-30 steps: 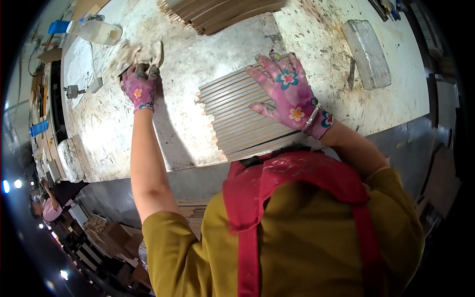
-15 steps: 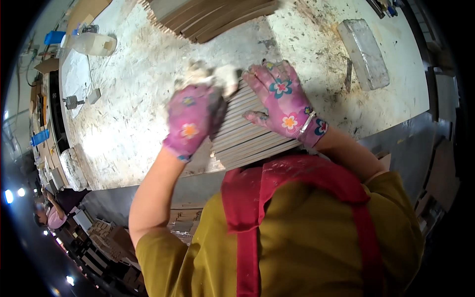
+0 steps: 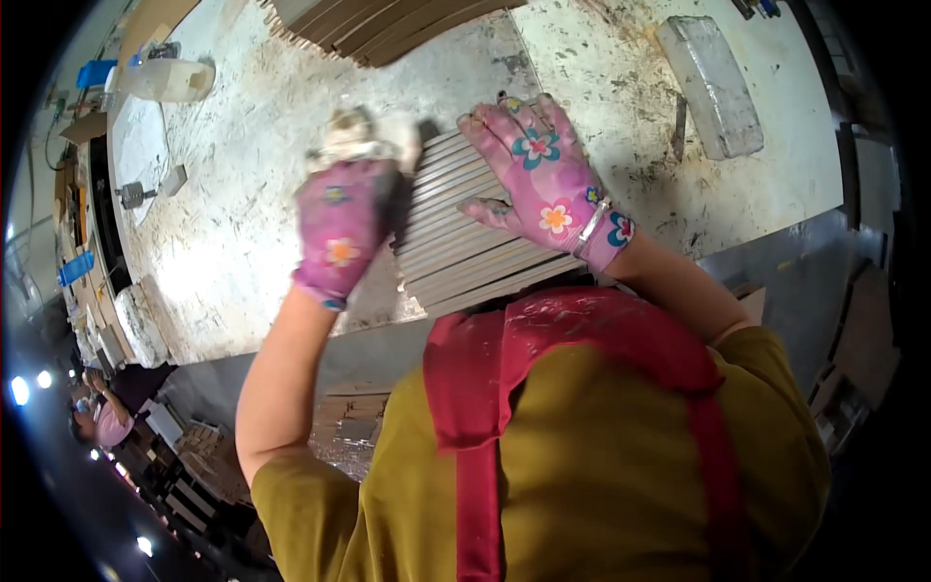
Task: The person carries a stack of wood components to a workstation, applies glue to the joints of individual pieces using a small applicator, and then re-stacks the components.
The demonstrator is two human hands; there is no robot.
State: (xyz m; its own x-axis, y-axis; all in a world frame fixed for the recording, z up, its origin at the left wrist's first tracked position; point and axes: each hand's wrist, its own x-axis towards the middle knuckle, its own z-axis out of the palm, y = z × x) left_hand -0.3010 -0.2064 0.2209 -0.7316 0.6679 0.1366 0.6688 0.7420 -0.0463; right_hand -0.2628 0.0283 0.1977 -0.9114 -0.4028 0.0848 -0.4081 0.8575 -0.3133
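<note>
Both my hands wear pink flowered gloves. My left hand (image 3: 341,231) is closed on a crumpled whitish rag (image 3: 367,143) at the left ends of a row of grey strips (image 3: 475,254). The rag and that hand are blurred by motion, and a dark patch shows at the hand's right side. My right hand (image 3: 539,184) lies flat across the strips with its fingers stretched out and its thumb pointing left. The strips lie side by side near the table's front edge, partly hidden under my right hand.
Another stack of brownish strips (image 3: 378,29) lies at the far side of the worn white table (image 3: 233,223). A wrapped block (image 3: 713,87) and a thin dark strip (image 3: 679,126) lie at right. At left are a cloudy plastic bottle (image 3: 173,80) and a small grey block (image 3: 174,180).
My left hand has moved left with the rag, away from my right hand, baring more of the strips' left ends. My right hand stays on the strips.
</note>
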